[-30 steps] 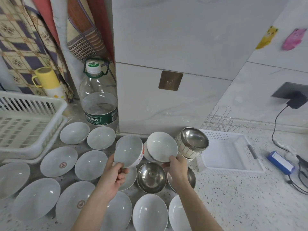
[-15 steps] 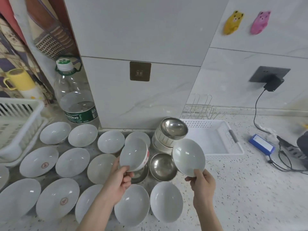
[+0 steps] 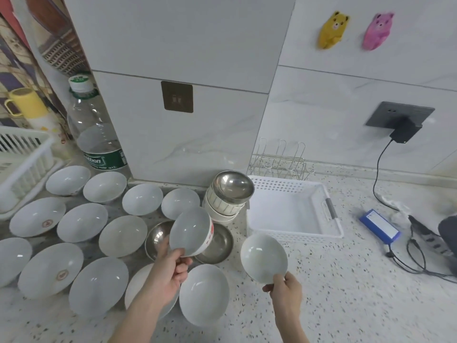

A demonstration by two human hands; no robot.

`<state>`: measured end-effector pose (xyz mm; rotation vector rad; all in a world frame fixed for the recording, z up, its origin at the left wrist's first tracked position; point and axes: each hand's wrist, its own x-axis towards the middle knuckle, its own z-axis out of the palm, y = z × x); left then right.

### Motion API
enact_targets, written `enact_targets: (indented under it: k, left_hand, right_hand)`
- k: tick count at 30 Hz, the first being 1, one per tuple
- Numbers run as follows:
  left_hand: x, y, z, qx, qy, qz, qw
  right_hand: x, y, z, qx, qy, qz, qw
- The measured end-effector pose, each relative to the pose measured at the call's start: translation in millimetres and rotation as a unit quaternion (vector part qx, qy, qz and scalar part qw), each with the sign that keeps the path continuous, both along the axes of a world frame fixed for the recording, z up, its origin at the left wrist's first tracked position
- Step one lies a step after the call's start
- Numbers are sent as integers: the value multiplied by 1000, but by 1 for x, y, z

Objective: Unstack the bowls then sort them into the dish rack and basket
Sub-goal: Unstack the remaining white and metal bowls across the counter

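A red-marked bowl (image 3: 190, 235) is gripped at its rim by the left hand (image 3: 170, 271). A white bowl (image 3: 263, 257) is pinched by the right hand (image 3: 286, 290), at 7 o'clock from the basket (image 3: 331, 209), above the counter (image 3: 346, 293).

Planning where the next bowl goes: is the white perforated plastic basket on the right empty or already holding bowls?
Empty: the white perforated plastic basket shows only its bare white floor, with no bowls inside.

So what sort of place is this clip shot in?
Most likely a home kitchen counter: a speckled stone worktop against tiled walls, many bowls spread out beside a wire dish rack, and a large water bottle.
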<state>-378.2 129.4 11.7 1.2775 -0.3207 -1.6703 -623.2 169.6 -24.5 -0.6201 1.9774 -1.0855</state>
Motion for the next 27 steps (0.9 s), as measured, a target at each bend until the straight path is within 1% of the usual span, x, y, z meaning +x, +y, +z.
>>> enact_targets:
  k: [5, 10, 18, 24, 27]
  left_hand:
    - [-15, 15, 5, -5, -23, 16, 1000]
    - [-22, 25, 5, 9, -41, 32, 999]
    - [-29, 40, 5, 18, -69, 31, 997]
    - [-38, 49, 9, 11, -96, 22, 995]
    - [-41, 55, 9, 2, -117, 11, 993]
  right_hand:
    - [-9, -6, -6, 23, 5, 62, 998]
    - [-12, -13, -8, 34, 8, 109, 993]
    - [-12, -18, -13, 28, -18, 126, 991]
    - [-14, -18, -17, 13, -16, 146, 989]
    - [-17, -18, -18, 12, -46, 158, 986]
